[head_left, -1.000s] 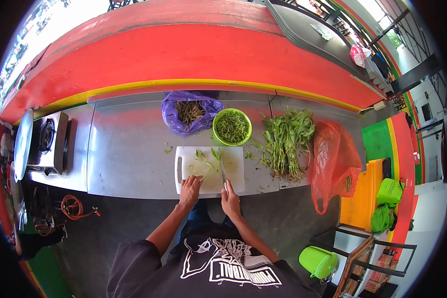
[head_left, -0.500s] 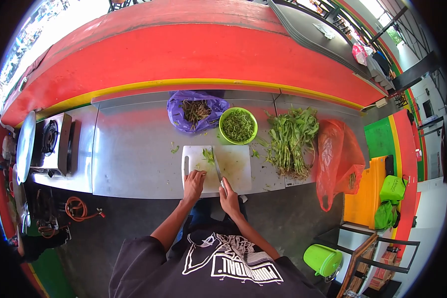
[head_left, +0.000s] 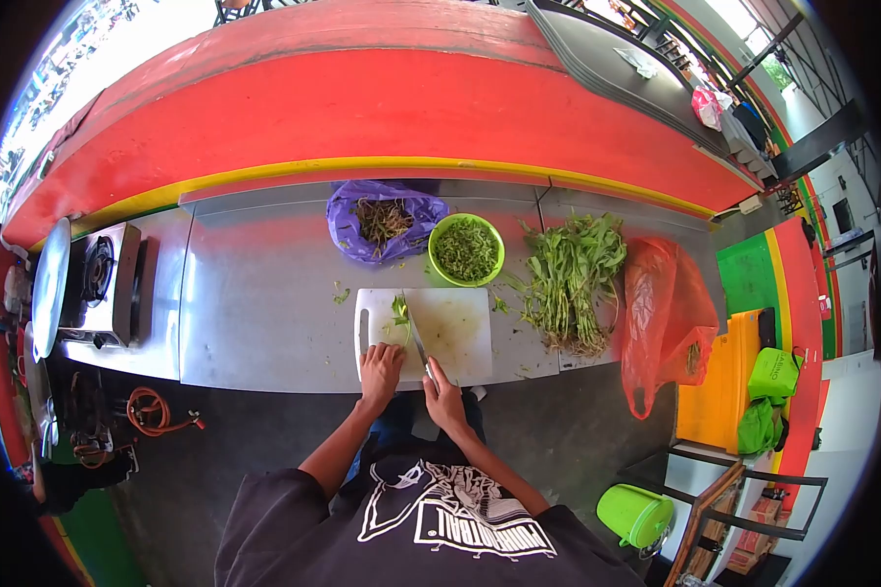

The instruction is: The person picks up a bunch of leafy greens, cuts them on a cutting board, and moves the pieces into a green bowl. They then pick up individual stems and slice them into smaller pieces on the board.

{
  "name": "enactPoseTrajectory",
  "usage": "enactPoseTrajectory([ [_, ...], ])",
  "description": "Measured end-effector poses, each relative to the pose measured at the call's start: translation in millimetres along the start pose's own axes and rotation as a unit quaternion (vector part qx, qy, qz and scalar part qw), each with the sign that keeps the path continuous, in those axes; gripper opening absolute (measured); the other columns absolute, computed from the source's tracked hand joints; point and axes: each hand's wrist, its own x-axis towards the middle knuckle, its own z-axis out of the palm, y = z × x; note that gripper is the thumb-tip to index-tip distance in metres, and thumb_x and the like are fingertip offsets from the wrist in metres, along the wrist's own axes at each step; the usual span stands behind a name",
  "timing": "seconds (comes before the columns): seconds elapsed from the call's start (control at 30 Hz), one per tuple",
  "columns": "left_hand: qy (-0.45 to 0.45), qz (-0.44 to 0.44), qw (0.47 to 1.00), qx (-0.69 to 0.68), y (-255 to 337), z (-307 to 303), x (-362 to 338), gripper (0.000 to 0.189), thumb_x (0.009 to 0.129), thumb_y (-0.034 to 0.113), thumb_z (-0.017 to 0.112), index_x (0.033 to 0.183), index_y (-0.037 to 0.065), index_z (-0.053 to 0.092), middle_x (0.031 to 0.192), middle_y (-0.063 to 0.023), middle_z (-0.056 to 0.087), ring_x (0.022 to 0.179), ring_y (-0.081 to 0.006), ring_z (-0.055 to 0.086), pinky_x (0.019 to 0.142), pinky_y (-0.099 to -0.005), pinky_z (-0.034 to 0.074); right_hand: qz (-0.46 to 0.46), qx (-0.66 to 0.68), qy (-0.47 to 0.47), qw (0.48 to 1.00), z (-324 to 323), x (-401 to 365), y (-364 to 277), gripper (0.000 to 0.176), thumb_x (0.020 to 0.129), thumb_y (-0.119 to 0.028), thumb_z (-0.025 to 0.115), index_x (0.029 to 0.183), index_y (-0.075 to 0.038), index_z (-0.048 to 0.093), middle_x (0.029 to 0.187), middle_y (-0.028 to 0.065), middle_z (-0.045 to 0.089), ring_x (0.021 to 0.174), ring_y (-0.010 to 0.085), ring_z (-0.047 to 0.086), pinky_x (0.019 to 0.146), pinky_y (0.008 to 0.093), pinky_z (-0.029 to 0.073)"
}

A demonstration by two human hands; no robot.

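Note:
A white cutting board (head_left: 460, 338) lies at the near edge of the steel table. On it, a small bunch of leafy greens (head_left: 400, 311) lies to the left of the blade of a kitchen knife (head_left: 417, 338). My right hand (head_left: 444, 396) is closed around the knife's handle, the blade pointing away from me. My left hand (head_left: 380, 367) rests on the board's lower left with fingers bent together at the stem ends of the greens. Just beyond the board stands a green bowl (head_left: 500, 256) full of chopped greens.
A purple plastic bag (head_left: 345, 227) holds root ends at the back. To the right lie a pile of uncut greens (head_left: 573, 274) and a red plastic bag (head_left: 656, 313). A gas stove (head_left: 108, 284) stands at far left. A red ledge (head_left: 362, 112) runs behind the table.
My left hand has shifted slightly, its fingers lying flatter on the board. The knife and my right hand have moved a little left and nearer to me. The greens' tips have shifted left.

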Motion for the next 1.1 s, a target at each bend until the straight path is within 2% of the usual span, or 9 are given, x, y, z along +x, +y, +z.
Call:
enactPoseTrajectory([
  [0.3,0.003,-0.003,1.0,-0.013,0,-2,-20,0.008,0.093,0.017,0.064,0.099,0.012,0.065,0.094,-0.0026,0.062,0.09,-0.0243,0.058,0.078,-0.04,0.04,0.079,0.021,-0.01,0.997,-13,-9,-5,0.045,0.101,-0.019,0.056,0.144,-0.004,0.05,0.128,0.0278,0.063,0.12,0.0405,0.061,0.096,0.0403,0.05],
  [0.5,0.015,0.001,1.0,-0.018,9,-4,-16,0.008,0.092,0.016,0.065,0.099,0.012,0.064,0.093,-0.0023,0.062,0.09,-0.0243,0.059,0.077,-0.0406,0.039,0.011,-0.016,-0.012,1.0,-10,0,-8,0.046,0.1,-0.018,0.057,0.143,-0.004,0.05,0.128,0.0279,0.063,0.125,0.041,0.058,0.105,0.0409,0.045],
  [0.7,-0.025,0.004,1.0,-0.001,18,15,17,0.012,0.091,0.015,0.067,0.102,0.012,0.065,0.094,-0.0041,0.062,0.092,-0.0266,0.059,0.079,-0.0424,0.04,0.06,0.044,0.066,0.995,-40,-2,3,0.047,0.101,-0.02,0.058,0.144,-0.003,0.048,0.115,0.0254,0.069,0.107,0.0368,0.069,0.09,0.0384,0.052],
  [0.77,-0.003,0.018,1.0,0.002,27,18,26,0.016,0.089,0.016,0.069,0.104,0.011,0.066,0.095,-0.0059,0.063,0.093,-0.0284,0.059,0.08,-0.0434,0.042,0.076,0.028,0.066,0.995,-56,-6,8,0.047,0.101,-0.021,0.058,0.144,-0.004,0.048,0.108,0.0244,0.07,0.095,0.0321,0.073,0.079,0.0365,0.054],
  [0.8,0.009,0.008,1.0,-0.011,35,19,29,0.019,0.087,0.018,0.071,0.104,0.011,0.066,0.096,-0.0068,0.063,0.095,-0.0291,0.059,0.081,-0.0436,0.043,0.027,0.027,0.104,0.994,-59,-7,13,0.046,0.101,-0.022,0.059,0.143,-0.004,0.05,0.102,0.0243,0.069,0.088,0.0295,0.073,0.075,0.0356,0.054],
  [0.9,-0.014,0.028,0.998,-0.054,60,25,27,0.02,0.086,0.02,0.072,0.103,0.011,0.067,0.096,-0.0071,0.063,0.097,-0.0291,0.059,0.081,-0.0429,0.043,0.051,0.027,0.095,0.994,-77,-20,26,0.045,0.1,-0.022,0.059,0.141,-0.004,0.051,0.102,0.0233,0.07,0.088,0.0295,0.073,0.076,0.0353,0.054],
  [0.93,-0.062,0.029,0.996,-0.058,67,29,22,0.023,0.085,0.022,0.074,0.105,0.012,0.067,0.097,-0.0068,0.063,0.098,-0.0281,0.059,0.081,-0.0429,0.043,0.094,0.028,0.075,0.992,-85,-24,26,0.044,0.1,-0.023,0.059,0.14,-0.004,0.053,0.105,0.0225,0.071,0.093,0.0306,0.072,0.08,0.0357,0.054],
  [1.03,-0.071,0.066,0.995,-0.033,91,43,9,0.025,0.086,0.023,0.073,0.107,0.012,0.068,0.1,-0.0064,0.062,0.097,-0.0274,0.059,0.082,-0.0431,0.043,0.036,-0.005,0.128,0.991,-91,-32,35,0.043,0.1,-0.023,0.059,0.138,-0.004,0.054,0.106,0.0218,0.071,0.095,0.0315,0.072,0.082,0.0365,0.055],
  [1.1,-0.108,0.03,0.993,-0.028,98,49,5,0.028,0.086,0.024,0.073,0.11,0.012,0.068,0.102,-0.0065,0.061,0.099,-0.0272,0.059,0.082,-0.0432,0.043,0.046,-0.001,0.126,0.991,-95,-38,41,0.042,0.1,-0.023,0.059,0.137,-0.004,0.055,0.105,0.0218,0.071,0.094,0.0317,0.073,0.081,0.0369,0.055],
])
